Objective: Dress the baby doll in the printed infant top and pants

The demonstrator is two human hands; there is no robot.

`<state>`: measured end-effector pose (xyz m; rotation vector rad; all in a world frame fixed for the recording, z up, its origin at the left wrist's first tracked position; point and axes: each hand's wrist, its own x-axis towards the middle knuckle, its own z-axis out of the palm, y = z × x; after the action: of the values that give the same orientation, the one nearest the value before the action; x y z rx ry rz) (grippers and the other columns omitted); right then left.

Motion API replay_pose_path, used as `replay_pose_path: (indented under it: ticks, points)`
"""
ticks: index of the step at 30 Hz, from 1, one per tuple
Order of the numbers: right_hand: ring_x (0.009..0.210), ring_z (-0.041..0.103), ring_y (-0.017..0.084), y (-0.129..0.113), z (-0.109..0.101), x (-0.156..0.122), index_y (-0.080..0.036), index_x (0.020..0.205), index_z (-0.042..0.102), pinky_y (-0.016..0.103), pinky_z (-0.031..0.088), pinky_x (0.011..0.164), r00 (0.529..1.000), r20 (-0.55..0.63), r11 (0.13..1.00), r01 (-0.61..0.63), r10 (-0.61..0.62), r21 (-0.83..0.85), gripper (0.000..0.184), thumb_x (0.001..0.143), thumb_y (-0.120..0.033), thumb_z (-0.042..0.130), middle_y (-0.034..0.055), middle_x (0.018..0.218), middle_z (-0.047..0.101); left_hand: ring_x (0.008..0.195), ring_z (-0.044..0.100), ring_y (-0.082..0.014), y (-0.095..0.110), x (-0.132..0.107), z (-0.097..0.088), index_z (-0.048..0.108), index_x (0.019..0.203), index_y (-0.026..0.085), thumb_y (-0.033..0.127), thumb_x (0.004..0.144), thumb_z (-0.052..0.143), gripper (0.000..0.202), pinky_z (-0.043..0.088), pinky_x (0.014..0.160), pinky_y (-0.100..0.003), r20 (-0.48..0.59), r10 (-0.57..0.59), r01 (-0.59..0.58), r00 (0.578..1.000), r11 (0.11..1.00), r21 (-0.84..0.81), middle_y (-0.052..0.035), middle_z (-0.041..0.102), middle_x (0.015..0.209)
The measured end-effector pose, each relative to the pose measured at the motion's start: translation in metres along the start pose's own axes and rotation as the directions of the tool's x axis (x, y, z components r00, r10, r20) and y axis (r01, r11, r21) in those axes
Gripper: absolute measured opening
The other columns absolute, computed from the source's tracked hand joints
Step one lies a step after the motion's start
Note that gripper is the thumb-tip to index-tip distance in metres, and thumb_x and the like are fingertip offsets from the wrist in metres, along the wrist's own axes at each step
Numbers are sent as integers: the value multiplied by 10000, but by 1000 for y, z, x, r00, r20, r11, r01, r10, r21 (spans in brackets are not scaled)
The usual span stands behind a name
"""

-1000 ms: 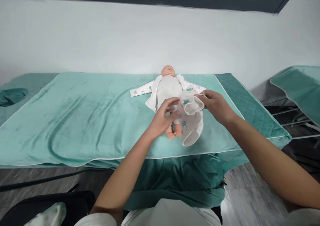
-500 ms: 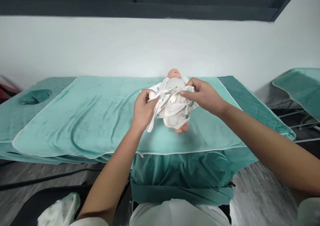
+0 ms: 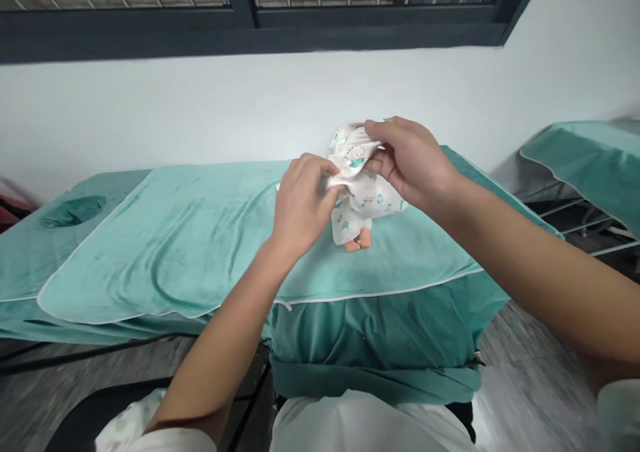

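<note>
Two hands on one garment, above a teal towel (image 3: 165, 239) spread over a bed (image 3: 370, 332). Far left on the bed, a dark green lump (image 3: 73, 210), well apart from the hands. Next, left hand (image 3: 304, 202), back to the camera, clenched on a bunched fold of the white printed garment (image 3: 373, 199), with the fold pinched at the fingertips (image 3: 327, 170), just right of the knuckles. Between the hands, a short taut stretch of cloth, held above the towel. Below it, more garment wrapped round a doll (image 3: 359, 241), only bare feet showing, resting on the towel. Right hand (image 3: 413, 162) higher, fingers (image 3: 385, 129) curled over the garment's upper edge, thumb beneath, gripping it. Doll's head hidden behind cloth. Far right, a second bed (image 3: 590, 165), also teal.
</note>
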<state>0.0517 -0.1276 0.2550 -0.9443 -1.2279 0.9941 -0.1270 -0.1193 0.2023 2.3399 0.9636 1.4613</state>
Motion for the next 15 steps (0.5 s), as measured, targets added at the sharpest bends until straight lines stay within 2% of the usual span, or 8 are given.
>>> replay_pose_path:
  ticks: [2,6,7,9,12,13,15]
  points:
    - [714,643,135,-8,-6,-5,-203,909,555,283,565,668,999,-28,992,43,-47,-117,217,871,-317,736,-19,771,560,985,577,-218,2,9,-8,591,950,231,180,824,684,165,478,935,-366,-40,-62,58,997,994,-95,-29,621,976]
    - [585,575,99,-24,-20,-16,-215,1020,624,241,511,563,986,-10,936,152,-164,-317,205,838,-213,719,-40,733,574,1006,582,-211,15,22,-26,587,984,216,116,766,710,269,495,892,-340,-80,-118,92,990,958,-272,-20,586,961]
    - [568,558,93,-28,-23,-19,-210,1019,649,241,502,551,983,21,923,177,-181,-342,188,839,-204,705,-34,743,592,995,589,-208,20,24,-30,590,1008,215,107,752,719,306,503,870,-333,-52,-124,102,991,945,-309,-20,581,958]
    - [557,540,90,-36,-27,-23,-188,959,698,252,494,537,978,107,901,208,-181,-380,116,846,-194,674,-9,778,632,938,606,-198,30,27,-38,607,1044,212,100,725,741,363,516,807,-314,75,-131,150,988,919,-364,-20,584,927]
    - [575,549,100,-47,-29,-29,-170,857,739,269,487,538,964,241,874,210,-111,-438,96,850,-184,644,18,814,671,842,612,-191,39,30,-49,658,988,186,122,705,762,309,514,714,-296,296,-122,223,947,914,-338,-21,603,846]
    - [583,552,103,-50,-29,-31,-172,845,745,270,482,543,959,271,866,202,-81,-457,103,851,-184,643,18,806,674,817,610,-189,41,31,-51,669,936,177,135,706,761,251,510,696,-294,327,-122,227,937,925,-305,-20,607,817]
    - [597,556,110,-55,-31,-35,-181,829,749,270,467,552,953,302,857,174,-22,-485,89,848,-196,664,8,761,666,763,599,-177,40,33,-54,666,843,172,154,713,754,157,497,663,-292,305,-123,206,944,945,-256,-13,601,767]
